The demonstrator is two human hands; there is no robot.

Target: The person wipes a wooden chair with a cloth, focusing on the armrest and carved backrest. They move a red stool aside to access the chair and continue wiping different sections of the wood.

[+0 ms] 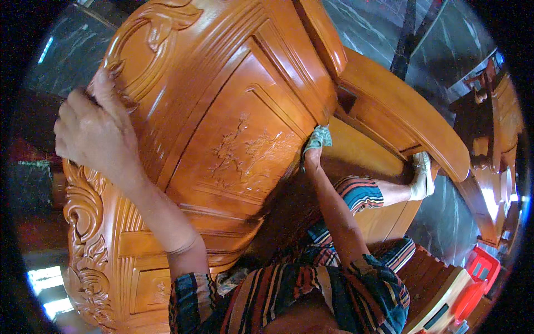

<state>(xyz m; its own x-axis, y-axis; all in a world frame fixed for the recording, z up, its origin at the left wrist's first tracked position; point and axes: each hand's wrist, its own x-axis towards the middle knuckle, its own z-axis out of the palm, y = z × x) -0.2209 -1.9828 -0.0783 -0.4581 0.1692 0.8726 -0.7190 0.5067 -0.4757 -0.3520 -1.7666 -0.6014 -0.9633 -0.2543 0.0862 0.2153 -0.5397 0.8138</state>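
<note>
The tall backrest of a carved, varnished wooden sofa fills the middle of the view, with a branch relief on its panel. My left hand grips its scrolled top rail, fingers curled over the far side. My right hand holds a green patterned cloth against the panel's lower edge, close to where it meets the wooden seat. The cloth hides most of the fingers. I am on the seat, with one foot in a light sock beneath the armrest.
A broad curved wooden armrest borders the seat on the right. Dark veined stone flooring lies beyond it. Red plastic furniture stands at lower right beside a slatted dark-brown surface. More wooden furniture is at far right.
</note>
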